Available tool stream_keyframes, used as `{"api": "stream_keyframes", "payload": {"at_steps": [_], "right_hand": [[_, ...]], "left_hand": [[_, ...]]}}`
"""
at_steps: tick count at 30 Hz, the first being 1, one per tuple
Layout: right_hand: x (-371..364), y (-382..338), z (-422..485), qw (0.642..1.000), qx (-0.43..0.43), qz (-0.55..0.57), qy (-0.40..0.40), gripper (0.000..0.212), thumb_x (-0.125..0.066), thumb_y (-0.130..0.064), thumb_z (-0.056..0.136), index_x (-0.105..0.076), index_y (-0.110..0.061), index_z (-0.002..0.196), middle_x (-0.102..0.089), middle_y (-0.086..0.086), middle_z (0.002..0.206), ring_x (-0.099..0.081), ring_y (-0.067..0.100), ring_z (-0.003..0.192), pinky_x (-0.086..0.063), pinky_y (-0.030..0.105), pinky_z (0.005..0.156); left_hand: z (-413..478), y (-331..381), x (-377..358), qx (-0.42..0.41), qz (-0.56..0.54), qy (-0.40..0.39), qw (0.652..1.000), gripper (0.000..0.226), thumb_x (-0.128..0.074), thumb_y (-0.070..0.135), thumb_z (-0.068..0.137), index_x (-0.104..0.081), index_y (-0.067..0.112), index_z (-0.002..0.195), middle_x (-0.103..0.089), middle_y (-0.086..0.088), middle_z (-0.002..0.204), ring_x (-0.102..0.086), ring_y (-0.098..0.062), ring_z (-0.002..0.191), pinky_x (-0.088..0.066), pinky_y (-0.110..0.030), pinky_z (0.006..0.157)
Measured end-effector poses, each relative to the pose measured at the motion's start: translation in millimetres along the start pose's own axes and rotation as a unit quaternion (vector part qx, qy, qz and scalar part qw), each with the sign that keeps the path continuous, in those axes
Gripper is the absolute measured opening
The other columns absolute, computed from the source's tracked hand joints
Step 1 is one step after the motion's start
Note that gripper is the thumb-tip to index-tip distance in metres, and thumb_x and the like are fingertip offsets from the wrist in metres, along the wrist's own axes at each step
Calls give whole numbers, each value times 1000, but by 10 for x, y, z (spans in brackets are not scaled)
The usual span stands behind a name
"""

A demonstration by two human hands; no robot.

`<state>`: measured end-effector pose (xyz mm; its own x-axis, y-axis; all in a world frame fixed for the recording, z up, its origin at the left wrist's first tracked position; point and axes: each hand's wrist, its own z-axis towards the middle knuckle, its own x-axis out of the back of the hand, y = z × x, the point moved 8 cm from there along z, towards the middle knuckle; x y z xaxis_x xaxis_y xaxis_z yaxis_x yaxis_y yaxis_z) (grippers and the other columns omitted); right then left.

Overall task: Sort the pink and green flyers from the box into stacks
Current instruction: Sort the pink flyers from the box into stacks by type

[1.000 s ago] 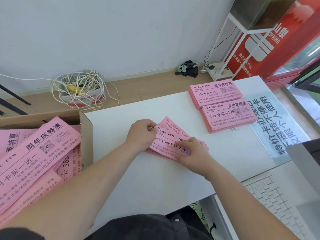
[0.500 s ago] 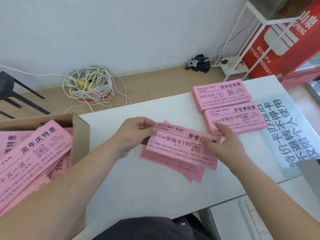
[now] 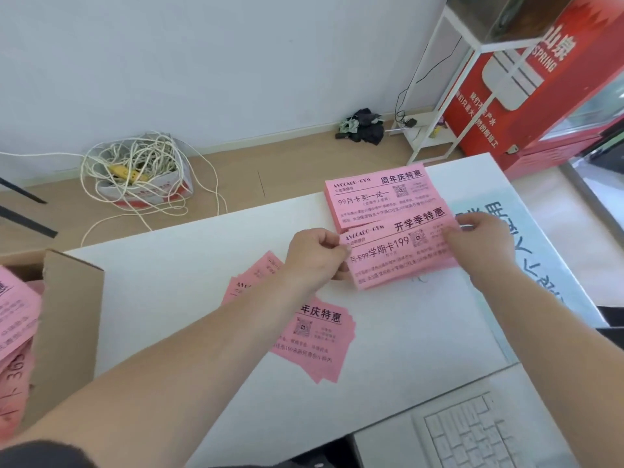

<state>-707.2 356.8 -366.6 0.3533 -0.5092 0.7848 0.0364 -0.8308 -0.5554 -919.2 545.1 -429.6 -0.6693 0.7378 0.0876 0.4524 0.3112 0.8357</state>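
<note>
A pink flyer [image 3: 398,251] is held at both ends over the nearer of two pink stacks at the back right of the white table [image 3: 189,285]. My left hand [image 3: 315,256] pinches its left end and my right hand [image 3: 479,241] grips its right end. The far pink stack [image 3: 378,197] lies just behind it. A loose pile of pink flyers [image 3: 314,336] rests mid-table, partly under my left forearm. The cardboard box [image 3: 67,319] at the left edge holds more pink flyers [image 3: 13,325]. No green flyer is visible.
A pale blue printed sign [image 3: 526,275] lies on the table's right side. A white keyboard [image 3: 472,437] sits at the lower right. On the floor behind are a carton of tangled white cord [image 3: 141,170], a white rack [image 3: 449,96] and a red cabinet [image 3: 540,82].
Both hands have carried the top flyer from the loose mid-table pile up and to the right, over the nearer stack. The loose pile stays behind, its top sheet now showing.
</note>
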Motion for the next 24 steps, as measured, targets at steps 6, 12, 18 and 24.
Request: {"api": "stream_keyframes", "payload": {"at_steps": [6, 12, 18, 24], "right_hand": [[-411, -157, -268, 945, 199, -256, -36, 41, -57, -41, 97, -61, -25, 135, -44, 3, 148, -36, 26, 136, -40, 43, 107], [-685, -108, -430, 931, 213, -285, -81, 49, -54, -54, 97, -57, -29, 139, -40, 1, 154, -30, 24, 144, -41, 47, 108], [-840, -679, -976, 928, 308, -197, -77, 37, -59, -40, 98, -66, -21, 129, -54, -1, 137, -46, 23, 131, -49, 46, 97], [-1734, -893, -1955, 913, 283, -130, -262, 30, -52, -37, 100, -65, -34, 127, -59, -16, 129, -57, 10, 118, -52, 38, 94]], "left_hand": [[176, 6, -262, -10, 40, 7, 999, 18, -80, 6, 85, -63, 8, 91, -73, -13, 76, -72, -23, 60, -62, -36, 59], [-109, 124, 111, -64, 61, 48, 995, 7, -69, 13, 95, -64, 9, 97, -69, -6, 83, -74, -22, 67, -60, -26, 58], [-656, -159, 1192, -42, 94, 136, 985, 7, -66, 17, 95, -69, 23, 94, -73, 2, 90, -72, -16, 79, -56, -29, 67], [-1091, -783, 1830, 53, 48, 189, 979, 18, -58, 14, 96, -68, 27, 103, -69, 7, 103, -67, -14, 94, -46, -26, 67]]}}
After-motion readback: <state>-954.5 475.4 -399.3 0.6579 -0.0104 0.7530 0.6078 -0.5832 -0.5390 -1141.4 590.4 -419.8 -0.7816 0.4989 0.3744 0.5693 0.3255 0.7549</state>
